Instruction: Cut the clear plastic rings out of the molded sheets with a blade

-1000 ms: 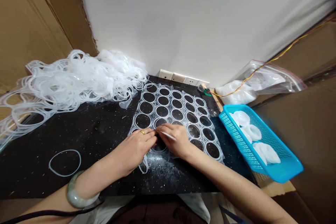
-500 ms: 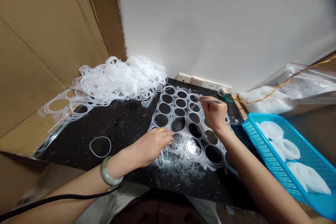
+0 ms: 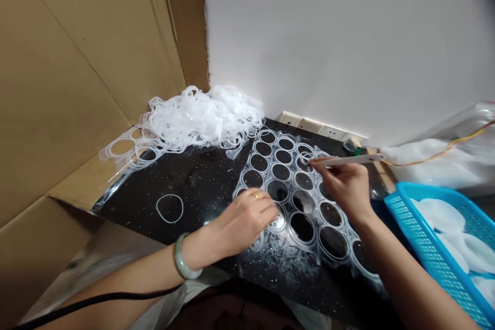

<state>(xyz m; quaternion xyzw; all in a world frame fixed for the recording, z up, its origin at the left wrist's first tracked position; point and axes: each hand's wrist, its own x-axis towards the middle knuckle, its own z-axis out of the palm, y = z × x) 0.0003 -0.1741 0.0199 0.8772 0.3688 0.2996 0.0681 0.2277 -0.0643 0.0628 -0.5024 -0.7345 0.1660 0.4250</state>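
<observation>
A translucent plastic sheet of joined rings (image 3: 269,166), with round openings in rows, lies on the black tabletop. My right hand (image 3: 348,185) is closed around silver tweezers (image 3: 348,160), held almost level over the sheet. Their tips are by an opening in the upper rows, near a thin pale loop; whether they grip it is unclear. My left hand (image 3: 247,219), fingers curled down, rests at the sheet's near left edge. Pale plastic rings (image 3: 258,241) stick out under its fingers, mostly hidden by the hand.
A heap of white rings (image 3: 201,118) stands at the back left by cardboard (image 3: 96,36). One loose ring (image 3: 157,207) lies left of my hand. Clear scraps (image 3: 286,260) litter the near tabletop. At right is a blue basket (image 3: 413,234) holding white discs (image 3: 441,215). Sockets (image 3: 310,125) line the wall.
The view has turned left, so everything sits further right in the picture. My right hand has drawn the tweezers a little back and right, now more side-on. The left hand stays by the sheet's edge.
</observation>
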